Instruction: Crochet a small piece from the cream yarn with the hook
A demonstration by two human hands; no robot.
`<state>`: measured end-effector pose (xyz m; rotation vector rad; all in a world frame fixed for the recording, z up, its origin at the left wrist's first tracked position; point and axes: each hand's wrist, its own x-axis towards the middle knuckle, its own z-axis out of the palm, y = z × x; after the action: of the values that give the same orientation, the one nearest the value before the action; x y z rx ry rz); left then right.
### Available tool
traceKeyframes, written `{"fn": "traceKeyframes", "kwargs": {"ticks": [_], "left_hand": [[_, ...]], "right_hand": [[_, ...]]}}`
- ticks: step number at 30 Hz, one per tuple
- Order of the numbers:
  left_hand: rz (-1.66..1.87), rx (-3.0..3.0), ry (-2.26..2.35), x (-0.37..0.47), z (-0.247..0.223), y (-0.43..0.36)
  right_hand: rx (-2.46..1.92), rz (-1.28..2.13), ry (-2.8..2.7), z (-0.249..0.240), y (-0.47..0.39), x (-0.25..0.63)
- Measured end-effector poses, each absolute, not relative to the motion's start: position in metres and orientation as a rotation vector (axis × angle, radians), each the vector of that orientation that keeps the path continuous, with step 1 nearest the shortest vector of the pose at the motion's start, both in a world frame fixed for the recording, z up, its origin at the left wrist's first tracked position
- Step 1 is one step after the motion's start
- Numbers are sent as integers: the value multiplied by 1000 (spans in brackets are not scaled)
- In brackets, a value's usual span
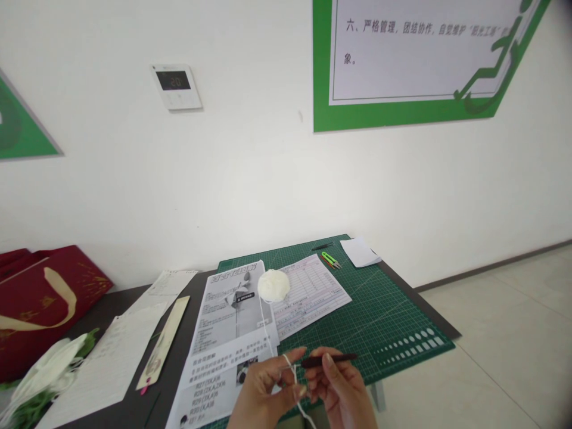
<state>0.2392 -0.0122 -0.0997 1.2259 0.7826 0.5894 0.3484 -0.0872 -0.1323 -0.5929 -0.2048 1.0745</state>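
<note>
My right hand (340,390) grips the dark red-brown handle of a crochet hook (346,358) near the table's front edge. The thin metal tip points left toward my left hand (263,384). Its fingers pinch white yarn (294,373), which loops over the forefinger and crosses the hook's tip. A loose end hangs below the two hands. From my left hand the strand runs up to a round ball of white yarn (274,285), which rests on the printed sheets. Any stitches at the tip are too small to make out.
A printed pattern sheet (223,316) and a form (313,292) lie partly on the green cutting mat (379,316). Green thread snips (329,259) and white paper (360,252) sit farther back. At left are a ruler-like strip (164,342), papers, a red gift bag (49,304) and white-and-green crochet pieces (51,372).
</note>
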Motion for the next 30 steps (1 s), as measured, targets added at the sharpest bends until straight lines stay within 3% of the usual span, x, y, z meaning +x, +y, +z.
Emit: {"fn": "traceKeyframes", "kwargs": {"ticks": [6,22,30], "left_hand": [[555,955,715,246,-96,-19],[513,984,662,242,-112,-9],[514,1000,680,241,-98,-7]], "right_hand": [[-587,1052,-195,-134,-86,350],[-603,1075,-154,-137,-83,353],[-633,1075,-177,-139,-83,350]]}}
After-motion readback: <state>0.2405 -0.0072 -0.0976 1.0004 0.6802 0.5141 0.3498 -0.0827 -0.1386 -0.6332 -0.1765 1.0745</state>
